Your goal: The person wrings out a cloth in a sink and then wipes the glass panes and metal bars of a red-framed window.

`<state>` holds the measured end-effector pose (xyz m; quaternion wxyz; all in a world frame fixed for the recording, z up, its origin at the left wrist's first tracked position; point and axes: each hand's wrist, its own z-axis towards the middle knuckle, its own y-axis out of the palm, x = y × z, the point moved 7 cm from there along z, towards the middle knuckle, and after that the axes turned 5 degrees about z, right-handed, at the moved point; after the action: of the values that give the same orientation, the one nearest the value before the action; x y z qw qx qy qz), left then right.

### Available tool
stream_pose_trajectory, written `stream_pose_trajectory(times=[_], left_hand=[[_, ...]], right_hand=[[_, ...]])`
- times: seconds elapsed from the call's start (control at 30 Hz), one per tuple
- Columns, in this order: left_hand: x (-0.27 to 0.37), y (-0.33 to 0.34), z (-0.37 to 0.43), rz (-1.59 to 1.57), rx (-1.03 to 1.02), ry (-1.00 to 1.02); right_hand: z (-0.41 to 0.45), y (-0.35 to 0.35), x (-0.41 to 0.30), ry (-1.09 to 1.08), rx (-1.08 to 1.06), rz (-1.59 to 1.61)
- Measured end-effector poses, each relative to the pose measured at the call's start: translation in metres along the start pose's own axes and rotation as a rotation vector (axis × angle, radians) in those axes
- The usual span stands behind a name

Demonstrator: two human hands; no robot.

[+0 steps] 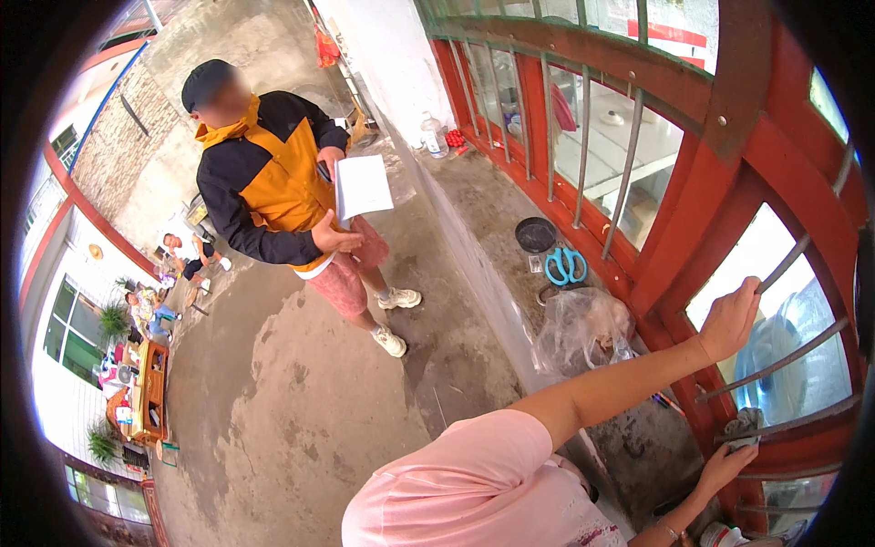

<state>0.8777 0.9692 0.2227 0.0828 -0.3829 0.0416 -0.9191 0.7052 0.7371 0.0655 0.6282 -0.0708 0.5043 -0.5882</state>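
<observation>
My left hand [731, 323] is closed around a thin metal bar [786, 262] of the window guard, with the arm stretched out. Lower down, my right hand [726, 468] holds a grey cloth [745, 424] against the lower edge of a glass pane [796, 328], close to another bar. Part of the cloth is hidden behind that bar and my fingers. Red-painted wood [673, 280] frames the pane. Something blue shows in or through the glass.
On the concrete ledge [492, 198] are a clear plastic bag [581, 331], blue-handled scissors [566, 265], a black round dish [535, 234] and a plastic bottle [433, 137]. A person [273, 184] stands nearby with white paper [364, 184]. Two people sit farther off by a wooden cabinet [149, 390].
</observation>
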Motion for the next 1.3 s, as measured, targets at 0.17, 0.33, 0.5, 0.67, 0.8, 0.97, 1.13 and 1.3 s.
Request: stream_pose_trajectory(times=[0.17,0.33,0.5,0.67,0.8,0.97,1.13,1.3], left_hand=[[-0.026,0.025,-0.002,0.089,-0.024,-0.015],[-0.011,-0.027,0.006,0.079,0.073,-0.099],[0.001,-0.013,0.003,0.012,0.058,-0.011],[-0.001,-0.014,0.003,-0.026,0.062,0.044],[-0.002,-0.018,0.002,-0.058,0.032,-0.012],[0.0,-0.015,0.003,-0.06,0.039,-0.042],[-0.006,-0.015,0.005,-0.093,-0.043,-0.104],[0.007,-0.016,0.005,-0.056,0.058,0.0]], right_hand=[[0.007,-0.011,-0.006,0.079,-0.009,0.108],[0.016,-0.01,-0.023,0.122,0.139,0.542],[0.023,-0.09,-0.063,0.203,0.366,0.719],[0.068,-0.175,-0.148,-0.318,0.672,0.277],[0.082,-0.173,-0.173,-0.387,0.623,0.101],[0.068,-0.117,-0.135,-0.239,0.381,-0.013],[0.025,-0.12,-0.118,-0.155,0.357,0.076],[0.015,-0.166,-0.16,-0.24,0.679,0.312]])
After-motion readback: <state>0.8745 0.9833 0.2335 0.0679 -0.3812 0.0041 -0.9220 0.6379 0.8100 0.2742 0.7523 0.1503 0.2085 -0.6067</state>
